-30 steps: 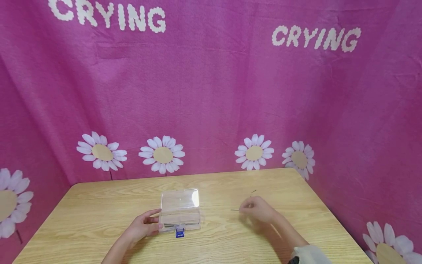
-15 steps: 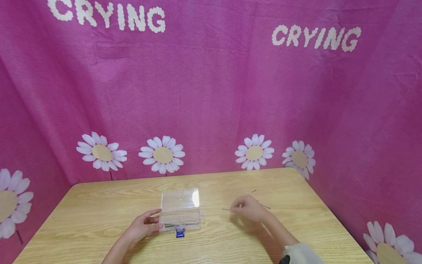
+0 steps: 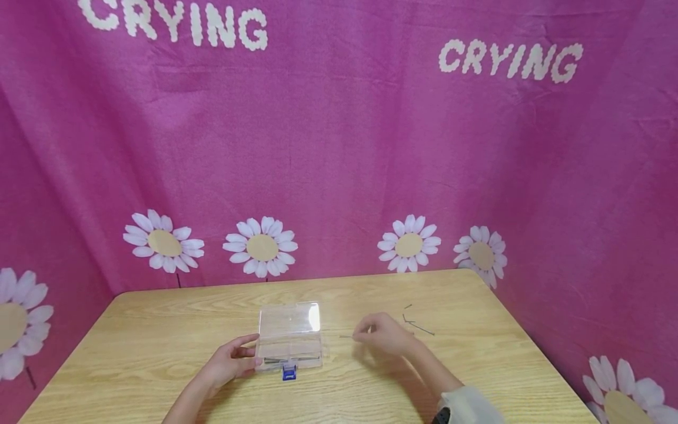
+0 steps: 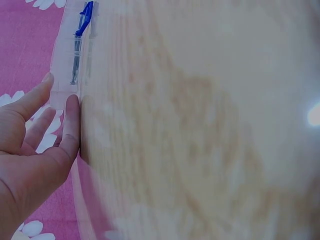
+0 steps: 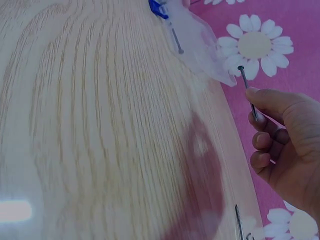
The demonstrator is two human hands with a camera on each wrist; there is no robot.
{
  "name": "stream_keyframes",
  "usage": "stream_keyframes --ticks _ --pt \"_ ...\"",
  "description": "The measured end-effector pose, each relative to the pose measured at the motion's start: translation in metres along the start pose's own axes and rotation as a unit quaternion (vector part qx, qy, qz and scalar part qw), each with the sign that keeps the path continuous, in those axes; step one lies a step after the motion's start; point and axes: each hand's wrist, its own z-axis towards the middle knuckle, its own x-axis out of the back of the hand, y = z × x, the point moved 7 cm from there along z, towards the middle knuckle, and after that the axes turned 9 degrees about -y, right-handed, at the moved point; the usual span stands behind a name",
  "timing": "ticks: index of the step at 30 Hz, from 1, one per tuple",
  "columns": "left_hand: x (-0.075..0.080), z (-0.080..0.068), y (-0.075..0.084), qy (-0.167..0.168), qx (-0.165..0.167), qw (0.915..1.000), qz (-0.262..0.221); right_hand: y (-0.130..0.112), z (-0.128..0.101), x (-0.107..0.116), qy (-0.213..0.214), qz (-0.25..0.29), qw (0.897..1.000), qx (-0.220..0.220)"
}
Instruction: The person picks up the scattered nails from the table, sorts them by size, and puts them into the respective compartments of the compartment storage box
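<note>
A clear plastic box [image 3: 288,347] with a blue latch [image 3: 289,372] stands on the table, its lid raised, with several nails [image 3: 272,361] lying inside. My left hand [image 3: 228,362] touches the box's left side with fairly straight fingers, thumb at the near corner; in the left wrist view, fingertips [image 4: 73,100] meet the box's end. To the right of the box, my right hand [image 3: 378,334] pinches a nail [image 5: 248,90] between thumb and fingers. The nail's head points toward the box, its shank slanting down into the fingertips.
Several loose nails [image 3: 424,330] lie on the wooden table [image 3: 185,312] behind and to the right of my right hand. A pink cloth [image 3: 339,147] with white daisies hangs around the table's far and side edges.
My right hand has moved left toward the box, carrying the pinched nail. Loose nails it covered before now show on the table behind it. My left hand and the box stay put.
</note>
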Motion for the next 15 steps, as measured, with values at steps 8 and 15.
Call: stream_keyframes --ticks 8,15 --pt "0.0 -0.001 -0.001 -0.013 -0.004 0.9998 -0.013 -0.009 0.014 -0.015 -0.016 0.0 1.0 -0.001" --pt "0.0 0.0 -0.001 -0.02 -0.009 0.9997 -0.01 -0.017 0.023 -0.031 -0.025 0.022 0.999 -0.013"
